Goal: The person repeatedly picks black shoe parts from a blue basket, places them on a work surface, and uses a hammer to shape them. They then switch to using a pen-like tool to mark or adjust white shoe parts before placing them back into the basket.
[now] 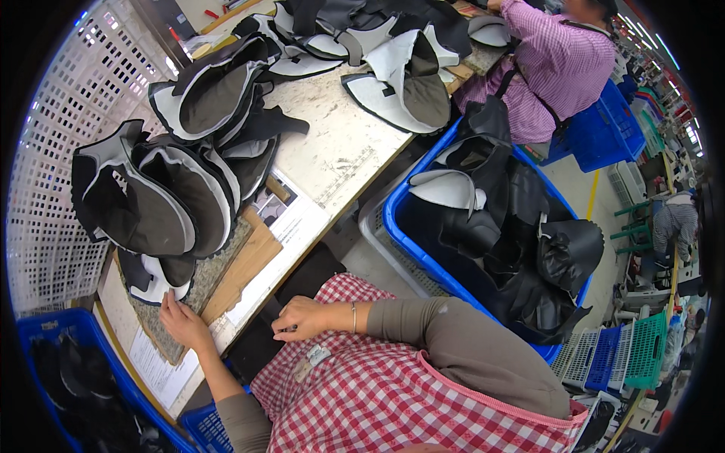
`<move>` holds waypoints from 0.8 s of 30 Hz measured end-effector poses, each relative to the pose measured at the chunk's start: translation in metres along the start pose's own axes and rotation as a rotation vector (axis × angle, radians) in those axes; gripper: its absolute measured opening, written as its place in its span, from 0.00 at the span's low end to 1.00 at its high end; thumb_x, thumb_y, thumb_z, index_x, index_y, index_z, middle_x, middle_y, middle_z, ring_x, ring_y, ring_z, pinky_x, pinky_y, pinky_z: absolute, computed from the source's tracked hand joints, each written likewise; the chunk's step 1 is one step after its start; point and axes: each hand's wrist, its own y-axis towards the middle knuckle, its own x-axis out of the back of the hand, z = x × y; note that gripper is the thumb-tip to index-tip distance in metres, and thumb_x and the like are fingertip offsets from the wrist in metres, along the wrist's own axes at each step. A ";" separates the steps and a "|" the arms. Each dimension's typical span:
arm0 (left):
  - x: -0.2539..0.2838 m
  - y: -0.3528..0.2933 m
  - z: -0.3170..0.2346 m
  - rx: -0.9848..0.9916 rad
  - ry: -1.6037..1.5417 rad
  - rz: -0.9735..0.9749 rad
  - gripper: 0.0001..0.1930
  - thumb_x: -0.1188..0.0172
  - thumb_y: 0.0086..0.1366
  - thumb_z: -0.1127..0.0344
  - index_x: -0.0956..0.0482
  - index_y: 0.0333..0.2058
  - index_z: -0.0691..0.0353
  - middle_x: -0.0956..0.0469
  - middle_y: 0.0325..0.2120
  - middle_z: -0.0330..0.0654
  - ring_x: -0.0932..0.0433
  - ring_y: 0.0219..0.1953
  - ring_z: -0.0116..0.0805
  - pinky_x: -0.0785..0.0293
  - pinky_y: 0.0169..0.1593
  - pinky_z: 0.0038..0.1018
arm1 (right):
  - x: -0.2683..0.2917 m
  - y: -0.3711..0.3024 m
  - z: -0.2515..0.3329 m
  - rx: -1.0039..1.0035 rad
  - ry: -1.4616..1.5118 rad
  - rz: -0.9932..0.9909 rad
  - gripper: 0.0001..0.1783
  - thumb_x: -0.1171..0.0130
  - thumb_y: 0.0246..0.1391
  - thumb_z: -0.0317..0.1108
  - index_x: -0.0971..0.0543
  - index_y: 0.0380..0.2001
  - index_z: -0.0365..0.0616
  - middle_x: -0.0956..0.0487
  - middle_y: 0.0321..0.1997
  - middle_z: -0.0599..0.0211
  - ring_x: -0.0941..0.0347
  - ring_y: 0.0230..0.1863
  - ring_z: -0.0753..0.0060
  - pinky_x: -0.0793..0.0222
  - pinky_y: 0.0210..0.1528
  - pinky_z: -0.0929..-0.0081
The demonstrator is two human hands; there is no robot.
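My left hand [183,321] is at the near end of the workbench, its fingertips closed on the white edge of a black boot upper [161,278]. That upper lies partly under a stack of larger black boot uppers [140,200] with white edging and grey-brown lining. Over my lap, beside the bench edge, my right hand [300,318] is held with curled fingers. Whatever is in those fingers, if anything, is hidden. Beneath the left hand's piece are a rough grey board [168,343] and a strip of brown wood-like sheet [243,266].
More boot uppers [408,83] cover the bench's [317,113] far end. To the right stands a blue crate [434,264] of black uppers; another blue crate [57,325] is at lower left. A white perforated basket [57,166] rises at left. A co-worker in pink [563,64] sits beyond.
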 end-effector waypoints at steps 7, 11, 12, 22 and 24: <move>-0.002 0.000 0.000 -0.012 -0.014 -0.013 0.18 0.49 0.71 0.70 0.22 0.58 0.58 0.23 0.55 0.48 0.27 0.57 0.52 0.31 0.59 0.44 | 0.002 0.000 0.001 0.007 0.007 -0.013 0.11 0.33 0.58 0.42 0.17 0.26 0.48 0.22 0.19 0.62 0.23 0.23 0.54 0.33 0.24 0.59; -0.003 0.000 0.002 -0.029 -0.030 -0.032 0.18 0.49 0.71 0.70 0.22 0.58 0.58 0.23 0.55 0.49 0.27 0.57 0.52 0.31 0.59 0.44 | 0.002 -0.001 0.000 0.009 0.010 -0.012 0.11 0.33 0.58 0.42 0.18 0.26 0.48 0.23 0.18 0.62 0.23 0.23 0.54 0.33 0.24 0.59; -0.002 0.000 0.002 -0.029 -0.021 -0.027 0.18 0.48 0.71 0.70 0.21 0.58 0.58 0.23 0.55 0.49 0.27 0.57 0.52 0.31 0.59 0.44 | 0.001 -0.001 0.000 0.017 -0.001 -0.015 0.11 0.33 0.58 0.42 0.18 0.26 0.48 0.23 0.18 0.62 0.23 0.23 0.54 0.33 0.24 0.59; -0.007 0.001 0.002 0.088 -0.056 -0.006 0.21 0.43 0.63 0.72 0.19 0.56 0.56 0.22 0.54 0.52 0.25 0.57 0.54 0.28 0.60 0.44 | 0.014 0.007 0.009 0.044 0.009 0.015 0.10 0.34 0.57 0.40 0.18 0.26 0.49 0.21 0.23 0.62 0.22 0.24 0.57 0.28 0.26 0.63; -0.002 -0.002 -0.001 0.078 -0.098 -0.036 0.21 0.43 0.63 0.71 0.18 0.55 0.54 0.22 0.54 0.51 0.24 0.56 0.53 0.28 0.60 0.45 | 0.016 0.010 0.014 -0.022 0.076 0.030 0.08 0.32 0.56 0.37 0.17 0.27 0.46 0.21 0.22 0.63 0.22 0.23 0.60 0.28 0.25 0.66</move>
